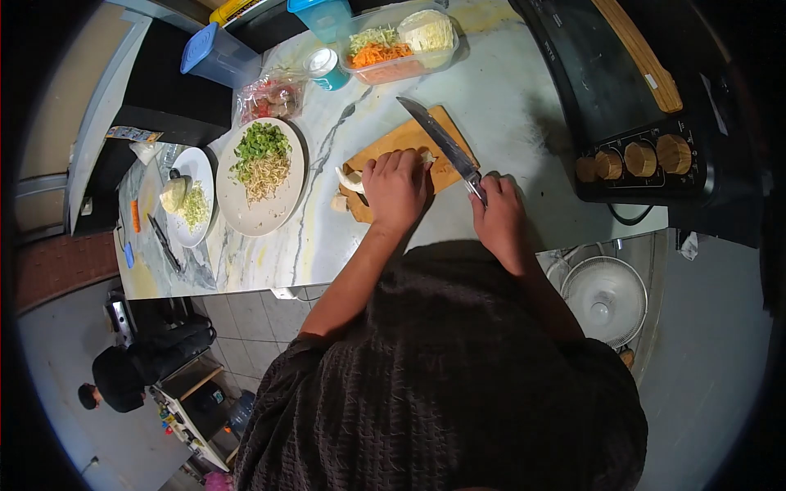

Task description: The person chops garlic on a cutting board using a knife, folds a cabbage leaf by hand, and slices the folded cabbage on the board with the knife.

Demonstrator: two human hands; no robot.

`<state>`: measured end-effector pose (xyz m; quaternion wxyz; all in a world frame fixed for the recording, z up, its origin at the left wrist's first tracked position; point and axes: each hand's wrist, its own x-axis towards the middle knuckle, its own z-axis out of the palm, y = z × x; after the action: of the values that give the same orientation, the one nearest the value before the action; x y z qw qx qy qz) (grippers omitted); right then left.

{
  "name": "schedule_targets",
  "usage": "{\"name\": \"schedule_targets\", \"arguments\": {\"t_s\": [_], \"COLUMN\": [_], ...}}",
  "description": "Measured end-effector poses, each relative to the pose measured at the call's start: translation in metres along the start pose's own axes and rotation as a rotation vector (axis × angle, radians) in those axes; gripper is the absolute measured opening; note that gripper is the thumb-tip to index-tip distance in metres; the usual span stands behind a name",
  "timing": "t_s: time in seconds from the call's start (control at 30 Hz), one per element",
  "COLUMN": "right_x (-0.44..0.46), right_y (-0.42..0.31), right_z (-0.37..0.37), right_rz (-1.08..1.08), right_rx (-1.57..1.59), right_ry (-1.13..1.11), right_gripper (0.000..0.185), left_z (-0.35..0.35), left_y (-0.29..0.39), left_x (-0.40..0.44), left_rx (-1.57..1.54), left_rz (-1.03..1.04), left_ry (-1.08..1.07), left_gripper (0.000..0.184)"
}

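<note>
In my right hand (498, 214) is the handle of a large kitchen knife (442, 137), its blade angled up and left over the right part of the wooden cutting board (452, 173). My left hand (396, 186) presses on the board with its fingers curled and close together. Most of what lies under them is hidden. A curved white food piece (351, 179) shows left of that hand, and a small pale bit (427, 158) lies by its fingertips. At the board's left edge sits a small tan lump (339, 203).
Left of the board stand a plate of greens and sprouts (260, 168) and a smaller plate with chopped pale vegetable (195, 204). Behind are a container of shredded carrot and cabbage (401, 57) and a teal-white tub (326, 69). A black appliance (639, 155) stands right. Another person (123, 378) is at lower left.
</note>
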<state>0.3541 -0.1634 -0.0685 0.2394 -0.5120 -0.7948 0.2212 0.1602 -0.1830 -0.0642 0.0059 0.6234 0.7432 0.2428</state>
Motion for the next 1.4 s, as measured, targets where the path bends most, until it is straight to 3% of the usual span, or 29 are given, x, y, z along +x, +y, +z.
{"name": "schedule_targets", "arguments": {"t_s": [0.33, 0.4, 0.63, 0.73, 0.8, 1.1, 1.17, 1.4], "right_x": [0.001, 0.001, -0.002, -0.002, -0.002, 0.0, 0.002, 0.008], "right_y": [-0.004, -0.005, -0.008, -0.013, -0.017, -0.016, -0.018, -0.025], "right_z": [0.0, -0.001, -0.001, -0.004, -0.007, -0.005, -0.006, -0.009], "right_rz": [-0.005, -0.001, 0.137, 0.204, 0.255, 0.137, 0.237, 0.319], "right_rx": [0.008, 0.019, 0.101, 0.118, 0.135, 0.103, 0.088, 0.173], "right_ry": [-0.053, -0.062, -0.148, -0.16, -0.162, -0.155, -0.274, -0.298], "right_gripper": [0.017, 0.017, 0.018, 0.019, 0.021, 0.029, 0.034, 0.035], "left_z": [0.002, 0.005, 0.009, 0.005, 0.0, -0.001, -0.001, -0.002], "left_y": [0.002, 0.0, -0.003, -0.004, -0.004, -0.001, -0.001, 0.004], "left_x": [0.0, 0.0, -0.001, 0.005, 0.008, 0.012, 0.013, 0.022], "left_rx": [0.002, 0.003, -0.07, -0.093, -0.045, -0.014, -0.012, 0.016], "left_rz": [0.054, 0.142, 0.15, 0.115, 0.025, 0.013, -0.006, -0.128], "left_ry": [0.076, 0.141, 0.158, 0.131, -0.031, -0.014, -0.019, -0.102], "left_gripper": [0.013, 0.012, 0.013, 0.011, 0.012, 0.013, 0.013, 0.011]}}
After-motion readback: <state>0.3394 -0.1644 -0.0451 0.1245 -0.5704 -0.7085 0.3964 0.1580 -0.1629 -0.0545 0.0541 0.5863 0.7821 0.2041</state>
